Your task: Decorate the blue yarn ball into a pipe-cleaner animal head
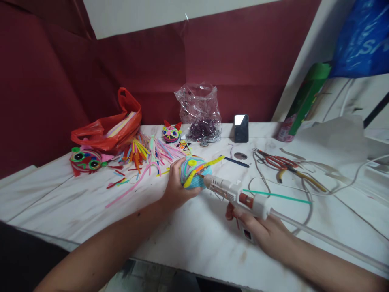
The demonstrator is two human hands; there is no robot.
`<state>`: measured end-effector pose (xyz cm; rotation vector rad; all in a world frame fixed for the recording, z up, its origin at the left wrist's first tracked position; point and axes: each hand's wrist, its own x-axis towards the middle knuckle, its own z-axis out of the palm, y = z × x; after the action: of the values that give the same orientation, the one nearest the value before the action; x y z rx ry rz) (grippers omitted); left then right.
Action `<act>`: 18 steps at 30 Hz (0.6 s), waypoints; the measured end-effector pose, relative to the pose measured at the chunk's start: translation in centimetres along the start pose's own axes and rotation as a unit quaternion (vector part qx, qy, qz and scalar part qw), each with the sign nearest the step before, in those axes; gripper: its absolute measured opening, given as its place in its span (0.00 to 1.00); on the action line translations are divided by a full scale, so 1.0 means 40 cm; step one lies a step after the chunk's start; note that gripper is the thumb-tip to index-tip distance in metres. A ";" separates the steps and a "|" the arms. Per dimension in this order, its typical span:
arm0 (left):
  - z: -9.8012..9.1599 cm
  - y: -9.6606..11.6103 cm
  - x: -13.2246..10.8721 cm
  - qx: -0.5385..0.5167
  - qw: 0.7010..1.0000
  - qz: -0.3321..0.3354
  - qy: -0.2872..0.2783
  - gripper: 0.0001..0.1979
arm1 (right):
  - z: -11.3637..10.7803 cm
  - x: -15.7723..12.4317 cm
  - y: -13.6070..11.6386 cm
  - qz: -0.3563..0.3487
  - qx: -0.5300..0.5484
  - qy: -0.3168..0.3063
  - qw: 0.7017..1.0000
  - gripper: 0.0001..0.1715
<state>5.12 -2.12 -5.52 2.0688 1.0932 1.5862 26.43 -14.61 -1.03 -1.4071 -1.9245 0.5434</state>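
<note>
My left hand [178, 184] is wrapped round a ball covered in pipe cleaners [190, 164], mostly light blue with yellow, purple and orange strips. A yellow pipe cleaner [215, 161] sticks out from it to the right. In my right hand [258, 227] is a white hot glue gun [227, 188], gripped by its handle, with a long clear glue stick [328, 241] running out of its back. The gun's nozzle is at the ball's right side; whether it touches cannot be made out.
Two finished-looking pipe cleaner heads [86, 159] [171, 133] stand behind. A red plastic bag [112, 129], loose pipe cleaners [161, 152], a clear bag [202, 117], a dark phone-like object [241, 129], pliers [282, 164] and cables lie about. A green can [306, 101] stands right.
</note>
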 end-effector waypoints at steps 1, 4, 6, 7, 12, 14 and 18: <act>0.001 0.000 -0.001 -0.003 1.000 0.005 -0.006 0.48 | 0.001 -0.003 -0.002 0.008 0.003 0.001 1.000 0.26; 0.001 0.000 -0.002 -0.014 1.000 0.006 -0.024 0.48 | 0.003 -0.009 -0.002 0.027 0.003 0.008 1.000 0.26; -0.001 0.000 -0.002 -0.021 0.999 0.001 -0.025 0.48 | 0.002 -0.007 0.004 0.022 -0.002 0.009 1.000 0.27; -0.002 0.001 -0.001 -0.024 0.999 0.000 -0.023 0.48 | 0.001 -0.005 0.009 0.015 -0.004 0.009 1.000 0.27; -0.009 0.004 0.002 -0.018 1.000 0.003 -0.026 0.48 | -0.006 0.004 0.021 -0.008 -0.021 0.014 1.000 0.27; -0.008 0.007 0.001 -0.009 1.000 0.007 -0.023 0.48 | -0.005 0.002 0.021 -0.005 -0.021 0.007 1.000 0.27; -0.004 0.011 0.000 -0.002 1.000 0.007 -0.015 0.47 | 0.000 -0.003 0.018 0.007 -0.021 0.007 1.000 0.27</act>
<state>5.13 -2.45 -5.18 2.0963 1.0675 1.5566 26.90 -14.48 -1.56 -1.4487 -1.9250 0.5010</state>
